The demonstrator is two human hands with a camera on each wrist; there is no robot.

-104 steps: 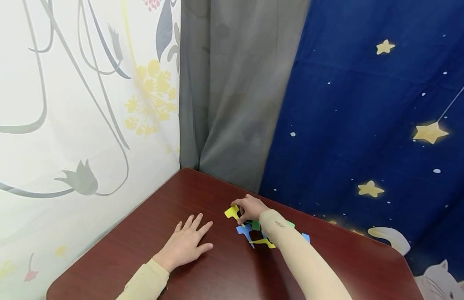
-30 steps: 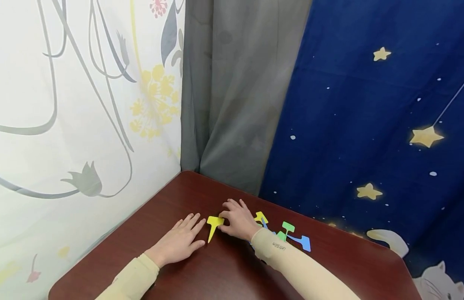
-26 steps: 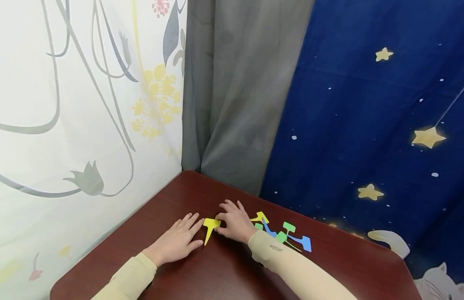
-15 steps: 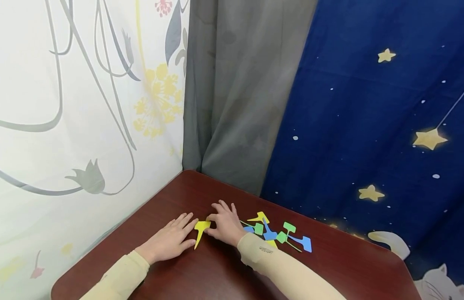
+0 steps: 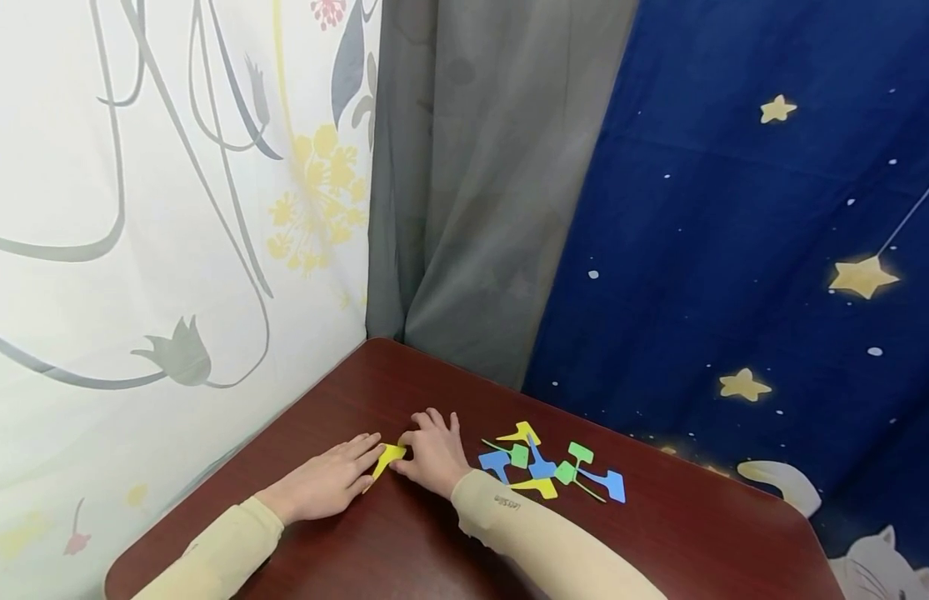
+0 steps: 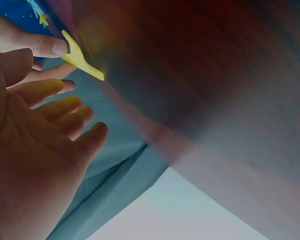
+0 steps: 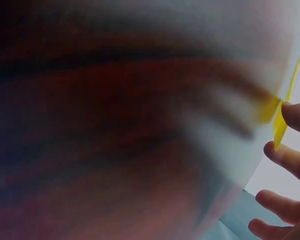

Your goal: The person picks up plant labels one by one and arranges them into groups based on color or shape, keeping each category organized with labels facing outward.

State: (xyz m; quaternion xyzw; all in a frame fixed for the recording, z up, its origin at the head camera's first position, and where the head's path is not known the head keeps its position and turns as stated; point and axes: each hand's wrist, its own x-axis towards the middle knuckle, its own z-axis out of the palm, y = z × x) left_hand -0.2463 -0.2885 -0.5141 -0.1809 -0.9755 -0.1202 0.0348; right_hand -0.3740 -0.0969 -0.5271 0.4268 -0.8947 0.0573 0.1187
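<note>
My right hand point(image 5: 436, 450) pinches a yellow T-shaped plant label point(image 5: 389, 455) at the wide head, between thumb and index finger; the other fingers are spread. In the left wrist view the plant label's point(image 6: 80, 57) pointed stem sticks out past the thumb. The right wrist view has the label point(image 7: 279, 125) nearly edge-on. Beside it my left hand point(image 5: 322, 483) lies palm down with fingers extended, holding nothing, its fingertips right at the label's left side. To the right of my hands is a loose group of more plant labels, among them a blue one point(image 5: 541, 468) and a green one point(image 5: 580, 452).
The dark red table point(image 5: 696, 533) has rounded corners. A white patterned curtain point(image 5: 172, 208) borders its left side, with a grey curtain point(image 5: 494, 208) behind the far corner and a blue starry curtain point(image 5: 704, 208) along the back right.
My right hand has carried the yellow plant label leftward from the group to beside my left hand, uncovering the other labels. My left hand has slid a little left and nearer.
</note>
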